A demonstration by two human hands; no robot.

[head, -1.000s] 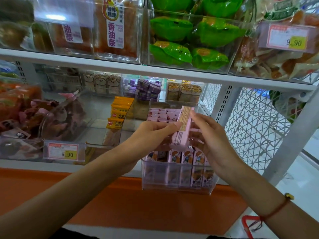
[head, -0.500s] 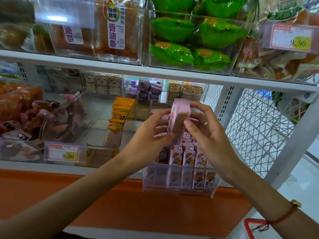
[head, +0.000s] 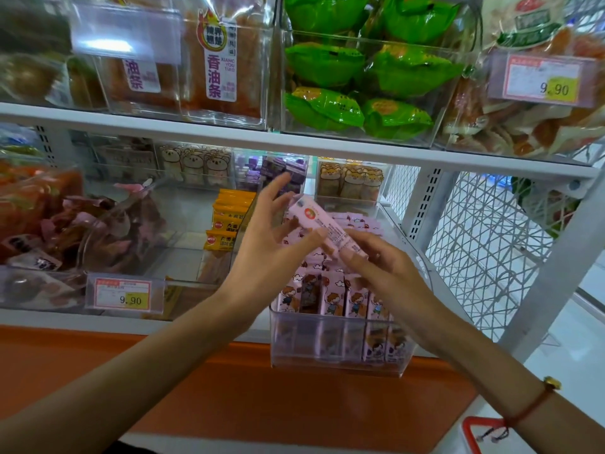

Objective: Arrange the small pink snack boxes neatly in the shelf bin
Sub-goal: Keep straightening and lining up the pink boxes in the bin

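A clear plastic bin (head: 340, 365) juts out from the lower shelf, with a front row of upright pink snack boxes (head: 334, 294) and more pink boxes (head: 353, 221) lying flat behind. One pink box (head: 319, 222) hangs tilted above the bin, its far end up and to the left. My right hand (head: 386, 273) pinches its near end between fingertips. My left hand (head: 275, 237) has its fingers spread, with the thumb tip against the box's side.
Yellow snack packs (head: 226, 217) stand just left of the bin. Bins of purple and bear-print packs sit at the shelf back. A 9.90 price tag (head: 126, 294) fronts the left bin. Green packets (head: 357, 77) fill the shelf above. White wire mesh (head: 474, 244) closes the right side.
The pink box has turned from upright to lying slanted, its top swung away and left. My left hand's fingers have spread off it, and both hands sit slightly lower.
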